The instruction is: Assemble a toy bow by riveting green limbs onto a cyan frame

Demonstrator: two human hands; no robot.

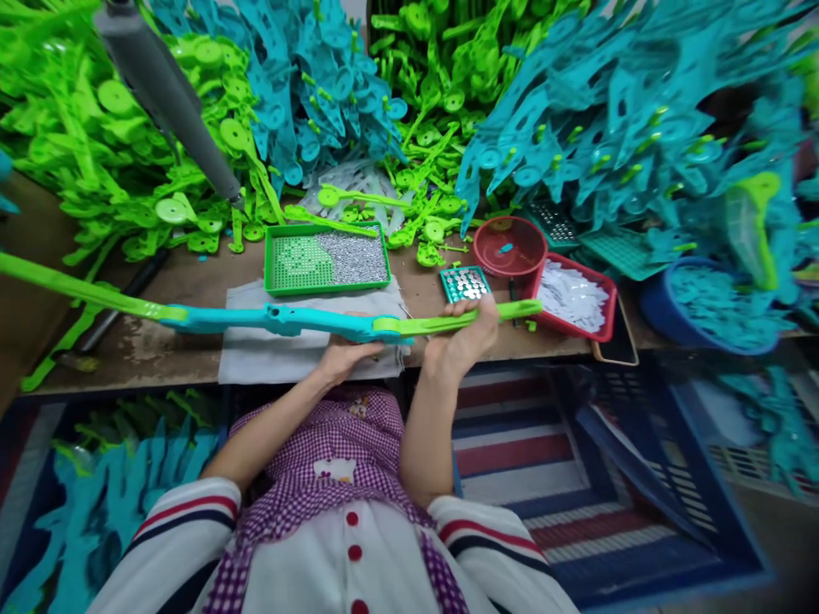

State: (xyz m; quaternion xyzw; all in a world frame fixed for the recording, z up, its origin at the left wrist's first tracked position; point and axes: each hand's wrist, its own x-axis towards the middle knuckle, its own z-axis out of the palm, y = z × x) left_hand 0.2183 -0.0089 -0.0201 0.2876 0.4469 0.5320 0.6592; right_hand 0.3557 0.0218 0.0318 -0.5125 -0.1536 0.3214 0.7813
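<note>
A long turquoise plastic piece (320,324) stretches sideways in front of me, just above the bench, with a lime-green arm (83,286) on its left end and another green arm (448,322) on its right. My left hand (349,356) is closed on the underside of the turquoise piece near its right joint; some of its fingers are hidden behind it. Fingers wrapped round the right green arm, my right hand (464,337) grips it near its outer end. Beneath lies a white cloth (256,362). Behind the piece sits a green tray (298,292) with small metal parts.
A grey powered driver (172,94) hangs at upper left. Heaps of green parts (57,153) and turquoise parts (614,111) line the back. At right stand a red bowl (512,266), a red tray (611,315) of white pieces and a blue tub (659,298). A hammer (77,362) lies left.
</note>
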